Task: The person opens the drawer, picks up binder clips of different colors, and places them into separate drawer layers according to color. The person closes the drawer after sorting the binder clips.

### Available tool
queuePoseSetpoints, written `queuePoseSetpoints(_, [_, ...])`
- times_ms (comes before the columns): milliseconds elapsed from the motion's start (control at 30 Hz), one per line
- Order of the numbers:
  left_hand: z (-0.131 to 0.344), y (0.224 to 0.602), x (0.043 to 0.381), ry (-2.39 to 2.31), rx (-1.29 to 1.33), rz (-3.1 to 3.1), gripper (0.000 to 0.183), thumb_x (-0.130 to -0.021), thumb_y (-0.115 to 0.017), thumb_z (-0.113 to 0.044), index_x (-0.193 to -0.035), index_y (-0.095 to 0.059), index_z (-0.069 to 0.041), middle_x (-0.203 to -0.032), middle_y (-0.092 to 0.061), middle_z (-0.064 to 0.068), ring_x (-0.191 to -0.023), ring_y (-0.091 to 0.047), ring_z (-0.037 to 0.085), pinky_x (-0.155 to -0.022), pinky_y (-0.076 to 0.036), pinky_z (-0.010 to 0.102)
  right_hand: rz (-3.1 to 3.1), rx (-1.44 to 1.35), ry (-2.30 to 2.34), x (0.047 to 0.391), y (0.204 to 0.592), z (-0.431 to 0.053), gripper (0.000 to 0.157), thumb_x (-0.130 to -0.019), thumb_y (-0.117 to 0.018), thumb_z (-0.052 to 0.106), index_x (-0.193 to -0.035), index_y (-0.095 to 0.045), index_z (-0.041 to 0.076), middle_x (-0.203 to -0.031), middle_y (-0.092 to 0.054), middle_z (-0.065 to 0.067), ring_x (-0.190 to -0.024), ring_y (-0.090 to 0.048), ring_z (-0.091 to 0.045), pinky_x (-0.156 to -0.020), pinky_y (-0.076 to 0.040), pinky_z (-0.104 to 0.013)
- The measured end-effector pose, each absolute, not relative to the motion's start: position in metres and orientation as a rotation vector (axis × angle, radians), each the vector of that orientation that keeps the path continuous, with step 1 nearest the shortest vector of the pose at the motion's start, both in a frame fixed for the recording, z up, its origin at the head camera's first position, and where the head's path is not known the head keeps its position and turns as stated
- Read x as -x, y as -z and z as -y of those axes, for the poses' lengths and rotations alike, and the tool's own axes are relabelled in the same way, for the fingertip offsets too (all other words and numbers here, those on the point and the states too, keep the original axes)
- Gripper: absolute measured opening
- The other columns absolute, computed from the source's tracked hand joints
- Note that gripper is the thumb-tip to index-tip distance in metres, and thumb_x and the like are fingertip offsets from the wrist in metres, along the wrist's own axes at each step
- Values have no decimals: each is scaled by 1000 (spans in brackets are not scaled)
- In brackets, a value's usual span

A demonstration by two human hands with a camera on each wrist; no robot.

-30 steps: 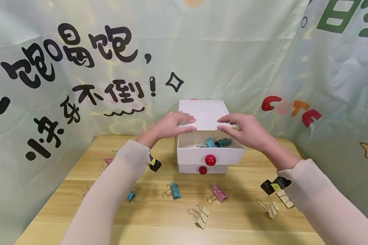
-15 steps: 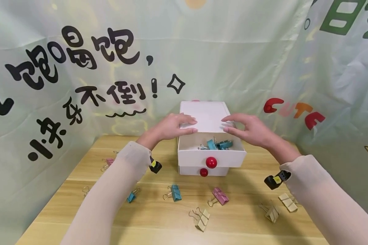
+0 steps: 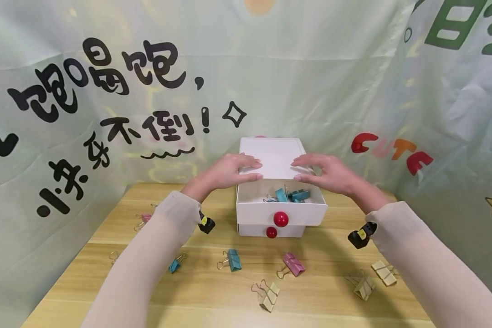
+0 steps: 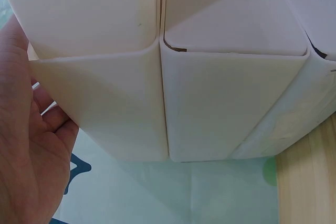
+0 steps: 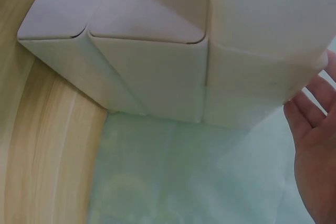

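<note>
As the right hand (image 3: 332, 174) edges inward, it and the left hand (image 3: 231, 171) (fingers parted, gripping nothing) bracket the white box (image 3: 272, 157), teal clips (image 3: 282, 195) below their fingertips.

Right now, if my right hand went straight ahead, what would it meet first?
Likely the white drawer box; your right hand seems to touch its edge, though depth is unclear. Across its top is your left hand.

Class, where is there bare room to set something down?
Bare tabletop lies on both sides of the pink clip, towards the nearest blue clip at left and the two cream clips at right. Crowded: the open upper drawer, where several blue clips huddle.
</note>
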State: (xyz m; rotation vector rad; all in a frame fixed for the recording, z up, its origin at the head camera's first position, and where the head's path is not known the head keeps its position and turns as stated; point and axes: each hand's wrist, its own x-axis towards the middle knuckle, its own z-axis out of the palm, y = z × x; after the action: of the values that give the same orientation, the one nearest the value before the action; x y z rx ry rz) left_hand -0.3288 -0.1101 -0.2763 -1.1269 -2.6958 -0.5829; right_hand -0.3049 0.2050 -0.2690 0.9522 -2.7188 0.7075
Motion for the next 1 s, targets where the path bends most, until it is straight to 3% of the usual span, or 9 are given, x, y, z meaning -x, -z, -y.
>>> queuePoseSetpoints(333, [107, 277, 327, 591, 1136, 2681, 50, -93, -59, -52, -132, -63, -20, -142, -53, 0, -137, -41, 26, -114, -27, 44, 2752, -926, -701, 305, 275, -206, 52, -90, -65, 50, -132, -64, 18, -141, -54, -6, -134, -43, -31, -105, -35, -61])
queuePoseSetpoints(600, [113, 279, 322, 556, 1132, 2691, 53, -96, -55, -51, -137, -59, -17, -146, -49, 0, -140, -36, 22, -116, -24, 43, 2750, -873, -783, 305, 278, -200, 52, -88, -68, 52, -130, -66, 22, -139, -56, 2, -133, -45, -23, -106, -36, -56])
queuePoseSetpoints(1000, [131, 288, 309, 675, 1111, 2648, 55, -98, -51, -52, -139, -56, -16, -150, -43, 2, -143, -30, 21, -116, -23, 44, 2782, -856, -833, 305, 276, -201, 55, -89, -67, 53, -132, -64, 19, -142, -54, -1, -137, -40, -24, -108, -32, -57])
